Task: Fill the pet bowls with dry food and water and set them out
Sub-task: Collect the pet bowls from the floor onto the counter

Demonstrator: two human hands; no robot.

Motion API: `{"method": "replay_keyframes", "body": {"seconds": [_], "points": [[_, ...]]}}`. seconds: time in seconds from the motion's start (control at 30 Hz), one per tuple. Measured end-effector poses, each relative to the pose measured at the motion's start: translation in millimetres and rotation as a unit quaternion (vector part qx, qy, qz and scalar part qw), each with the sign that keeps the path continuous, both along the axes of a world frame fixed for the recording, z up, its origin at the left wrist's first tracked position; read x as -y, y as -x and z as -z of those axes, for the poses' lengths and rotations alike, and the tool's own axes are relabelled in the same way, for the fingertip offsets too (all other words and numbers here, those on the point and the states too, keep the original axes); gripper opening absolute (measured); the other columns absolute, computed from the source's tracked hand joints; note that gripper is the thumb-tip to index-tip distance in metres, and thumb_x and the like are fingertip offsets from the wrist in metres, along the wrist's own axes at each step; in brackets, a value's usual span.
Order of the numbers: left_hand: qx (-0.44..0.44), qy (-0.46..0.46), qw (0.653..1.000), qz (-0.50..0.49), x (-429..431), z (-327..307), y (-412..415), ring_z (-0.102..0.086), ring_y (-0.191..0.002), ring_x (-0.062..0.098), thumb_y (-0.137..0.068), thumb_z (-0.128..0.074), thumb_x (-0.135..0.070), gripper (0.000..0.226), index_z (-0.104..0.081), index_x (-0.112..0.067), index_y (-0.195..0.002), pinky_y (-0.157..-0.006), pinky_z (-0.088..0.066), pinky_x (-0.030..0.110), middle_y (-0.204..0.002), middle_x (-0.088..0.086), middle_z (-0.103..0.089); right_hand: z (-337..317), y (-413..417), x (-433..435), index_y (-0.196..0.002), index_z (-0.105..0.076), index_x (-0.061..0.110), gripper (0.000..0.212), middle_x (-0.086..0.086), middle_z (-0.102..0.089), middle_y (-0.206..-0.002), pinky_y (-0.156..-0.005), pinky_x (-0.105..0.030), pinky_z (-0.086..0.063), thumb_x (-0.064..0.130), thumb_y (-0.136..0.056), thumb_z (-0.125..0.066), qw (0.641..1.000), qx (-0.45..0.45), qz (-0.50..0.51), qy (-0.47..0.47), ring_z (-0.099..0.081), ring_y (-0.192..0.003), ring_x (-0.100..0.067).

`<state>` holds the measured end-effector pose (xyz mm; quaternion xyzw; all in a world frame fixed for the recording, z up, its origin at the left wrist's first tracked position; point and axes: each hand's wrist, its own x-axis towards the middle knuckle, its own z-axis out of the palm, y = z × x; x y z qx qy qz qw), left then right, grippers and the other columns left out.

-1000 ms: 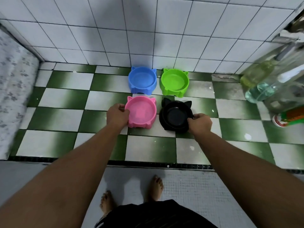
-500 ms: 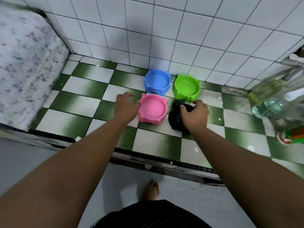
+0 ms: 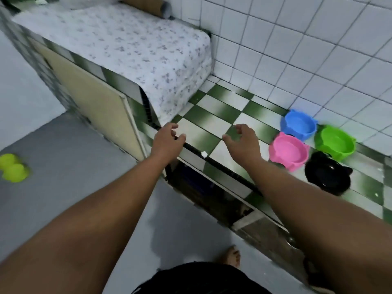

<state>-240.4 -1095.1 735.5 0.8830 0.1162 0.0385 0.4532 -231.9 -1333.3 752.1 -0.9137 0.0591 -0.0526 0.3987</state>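
Note:
Cat-eared pet bowls stand grouped on the green-and-white tiled counter (image 3: pixel 214 124) at the right: a blue bowl (image 3: pixel 299 126) and a green bowl (image 3: pixel 335 142) at the back, a pink bowl (image 3: pixel 289 150) and a black bowl (image 3: pixel 327 176) in front. All look empty. My left hand (image 3: pixel 167 139) hovers over the counter's front edge, fingers loosely curled, holding nothing. My right hand (image 3: pixel 244 143) hangs above the tiles just left of the pink bowl, also holding nothing.
A floral cloth (image 3: pixel 135 49) covers the raised block at the left of the counter. Below the counter a cupboard opening (image 3: pixel 203 192) gapes dark. A yellow-green double bowl (image 3: pixel 12 167) lies on the grey floor at far left. My bare foot (image 3: pixel 232 256) stands near the counter base.
Both hands have let go of the pink and black bowls and moved left, away from them. The view has swung left, bringing the cloth-covered block and the floor into sight.

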Motion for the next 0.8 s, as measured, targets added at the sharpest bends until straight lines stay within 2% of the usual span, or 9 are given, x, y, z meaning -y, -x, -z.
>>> {"method": "replay_keyframes", "body": {"seconds": [0.13,0.27,0.37,0.43,0.5,0.67,0.77,0.8], "points": [[-0.002,0.008,0.997,-0.076,-92.5,-4.8,45.5,-0.063,-0.097,0.02,-0.092,-0.069,-0.033,0.042,-0.061,-0.018,-0.13,-0.081,-0.048,0.028,-0.105,-0.001,-0.063,-0.3,13.1,-92.4,-0.125,-0.058,0.018,0.048,-0.001,-0.057,-0.12,-0.101,-0.036,-0.045,0.041,-0.085,-0.069,0.997,-0.004,-0.077,-0.01,-0.054,-0.112,-0.02],[-0.002,0.01,0.988,-0.156,-182.3,-9.2,84.3,-0.064,-0.097,0.021,-0.091,-0.07,-0.034,0.041,-0.063,-0.017,-0.127,-0.088,-0.052,0.031,-0.107,0.002,-0.066,-6.1,18.5,-179.3,-0.123,-0.059,0.018,0.045,0.001,-0.057,-0.115,-0.09,-0.032,-0.047,0.04,-0.085,-0.07,0.987,-0.013,-0.163,-0.009,-0.057,-0.106,-0.02],[0.007,0.009,0.974,-0.227,-240.2,-4.9,108.7,-0.063,-0.091,0.017,-0.091,-0.071,-0.037,0.035,-0.065,-0.019,-0.12,-0.081,-0.045,0.025,-0.095,-0.005,-0.065,-9.5,16.5,-244.2,-0.128,-0.057,0.014,0.05,-0.003,-0.058,-0.121,-0.097,-0.035,-0.047,0.04,-0.088,-0.069,0.971,-0.031,-0.235,0.0,-0.055,-0.111,-0.02],[0.009,0.017,0.963,-0.268,-274.2,0.7,121.4,-0.064,-0.089,0.017,-0.091,-0.071,-0.037,0.032,-0.066,-0.019,-0.117,-0.077,-0.043,0.022,-0.097,-0.002,-0.066,-9.1,13.3,-286.3,-0.131,-0.056,0.015,0.05,-0.003,-0.058,-0.126,-0.101,-0.036,-0.046,0.04,-0.089,-0.068,0.96,-0.041,-0.277,-0.002,-0.055,-0.116,-0.019],[0.008,0.026,0.953,-0.303,-304.9,6.2,127.8,-0.065,-0.087,0.018,-0.091,-0.072,-0.036,0.029,-0.066,-0.02,-0.115,-0.073,-0.043,0.02,-0.097,0.001,-0.068,-6.2,7.8,-326.9,-0.131,-0.056,0.016,0.048,-0.002,-0.058,-0.127,-0.1,-0.034,-0.046,0.038,-0.09,-0.068,0.951,-0.048,-0.305,-0.009,-0.055,-0.116,-0.017],[0.002,0.037,0.929,-0.369,-377.9,16.6,119.7,-0.063,-0.083,0.02,-0.091,-0.072,-0.031,0.026,-0.066,-0.018,-0.113,-0.074,-0.046,0.023,-0.098,0.004,-0.069,12.9,-29.0,-426.4,-0.126,-0.057,0.022,0.044,0.003,-0.059,-0.121,-0.089,-0.03,-0.049,0.04,-0.088,-0.07,0.933,-0.07,-0.351,-0.029,-0.057,-0.102,-0.013],[-0.005,0.033,0.911,-0.412,-428.2,21.3,104.8,-0.06,-0.083,0.018,-0.092,-0.071,-0.029,0.028,-0.066,-0.016,-0.116,-0.065,-0.038,0.014,-0.098,0.003,-0.067,24.7,-65.5,-489.6,-0.121,-0.058,0.022,0.041,0.002,-0.061,-0.119,-0.092,-0.033,-0.05,0.041,-0.086,-0.07,0.92,-0.08,-0.382,-0.022,-0.06,-0.101,-0.016],[-0.01,0.033,0.903,-0.428,-445.4,22.3,99.1,-0.059,-0.083,0.018,-0.093,-0.071,-0.03,0.028,-0.065,-0.016,-0.117,-0.066,-0.037,0.015,-0.098,0.002,-0.066,27.4,-77.5,-509.8,-0.119,-0.059,0.021,0.041,0.001,-0.062,-0.119,-0.093,-0.033,-0.051,0.041,-0.086,-0.071,0.917,-0.085,-0.39,-0.024,-0.061,-0.1,-0.018]]}}
